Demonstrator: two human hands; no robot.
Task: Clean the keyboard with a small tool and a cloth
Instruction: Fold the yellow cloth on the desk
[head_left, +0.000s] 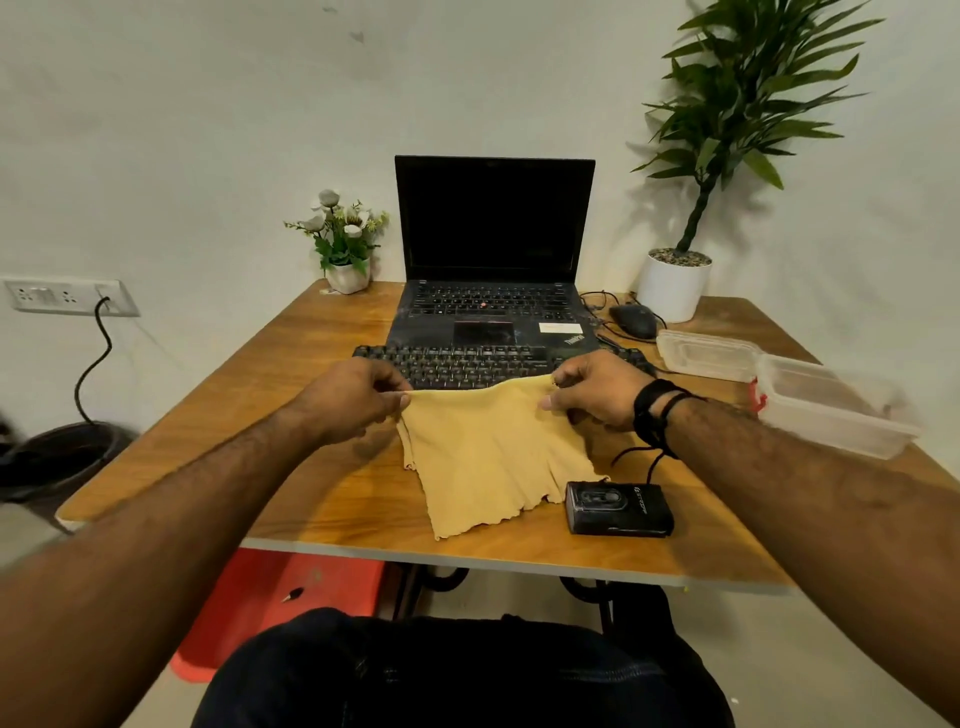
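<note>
A yellow cloth (488, 457) hangs spread between my two hands, its lower edge lying on the wooden table (332, 499). My left hand (353, 397) pinches its upper left corner and my right hand (597, 389) pinches its upper right corner. Just behind the cloth lies a black keyboard (457, 364), partly hidden by the cloth and my right hand. No small tool shows in either hand.
An open black laptop (493, 244) stands behind the keyboard. A black mouse (634, 319), clear plastic containers (831, 405) and a white potted plant (672, 286) sit at the right. A small black device (618, 509) lies near the front edge. A small flower pot (348, 275) stands back left.
</note>
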